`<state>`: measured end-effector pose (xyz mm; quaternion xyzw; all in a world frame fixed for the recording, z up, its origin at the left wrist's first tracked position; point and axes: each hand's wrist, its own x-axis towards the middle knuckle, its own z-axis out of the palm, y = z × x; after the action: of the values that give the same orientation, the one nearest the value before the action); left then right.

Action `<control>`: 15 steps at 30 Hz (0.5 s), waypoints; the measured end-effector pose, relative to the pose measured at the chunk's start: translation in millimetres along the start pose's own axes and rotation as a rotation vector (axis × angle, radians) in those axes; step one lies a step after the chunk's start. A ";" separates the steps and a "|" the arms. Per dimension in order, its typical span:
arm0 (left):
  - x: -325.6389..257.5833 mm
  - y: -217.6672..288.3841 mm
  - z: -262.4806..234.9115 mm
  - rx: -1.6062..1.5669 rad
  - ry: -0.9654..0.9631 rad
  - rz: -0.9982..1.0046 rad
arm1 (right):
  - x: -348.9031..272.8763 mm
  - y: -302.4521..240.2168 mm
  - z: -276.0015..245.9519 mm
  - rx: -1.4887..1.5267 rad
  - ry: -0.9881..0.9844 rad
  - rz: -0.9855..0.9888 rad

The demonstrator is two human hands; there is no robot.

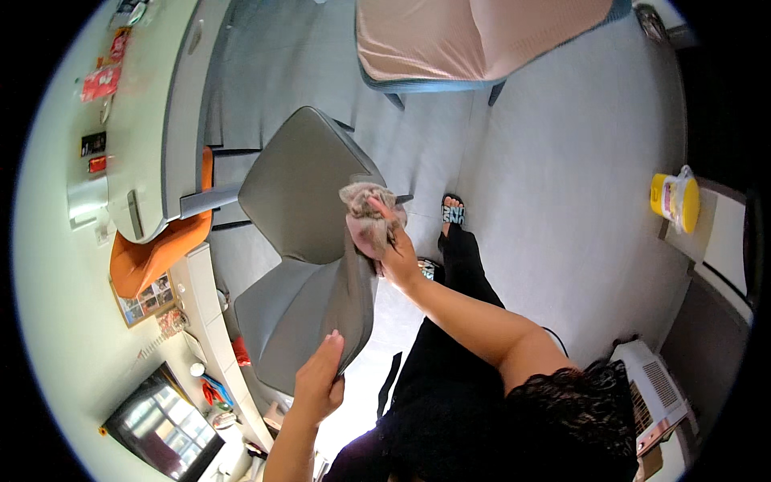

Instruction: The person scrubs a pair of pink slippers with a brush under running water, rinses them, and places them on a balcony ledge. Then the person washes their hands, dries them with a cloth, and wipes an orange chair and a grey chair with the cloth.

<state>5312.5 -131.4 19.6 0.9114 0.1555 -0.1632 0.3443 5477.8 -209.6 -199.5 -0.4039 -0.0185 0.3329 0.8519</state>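
Grey chair (pixel 309 241), tipped between both hands over the floor, gets wiped best held still: the left hand (pixel 320 377) clasps the backrest's edge, while the right hand (pixel 393 245) holds a crumpled cloth (pixel 365 205) closed against its side.

Grey chair (pixel 309 241) — a smooth, padded seat shell in matte grey, seen from above with its backrest toward the top and its seat toward the bottom, standing on the pale floor. Crumpled cloth (pixel 368 215) — a small rag in mottled grey-brown and pink, bunched into a wad and pressed against the chair's right edge, near the bend where backrest and seat meet.
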 end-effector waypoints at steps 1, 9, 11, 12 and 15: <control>3.3 -0.8 -0.9 0.006 -0.016 -0.004 | 11.2 22.5 -6.3 -0.079 0.087 -0.038; 76.2 20.3 -7.6 0.255 -0.037 0.066 | 43.0 83.5 -75.3 0.175 0.662 0.518; 119.5 29.4 -5.4 0.305 -0.073 0.181 | 38.2 40.7 -45.8 0.142 0.409 0.276; 143.2 33.1 -2.2 0.298 -0.066 0.219 | 35.7 28.3 -35.4 0.120 0.292 0.154; 192.1 25.0 14.5 0.429 -0.062 0.209 | 43.9 13.6 -20.6 -0.159 0.175 -0.123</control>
<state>5492.2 -126.2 -53.9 0.9694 0.0113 -0.1838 0.1624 5510.7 -191.8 -233.3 -0.4958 0.0047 0.2409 0.8344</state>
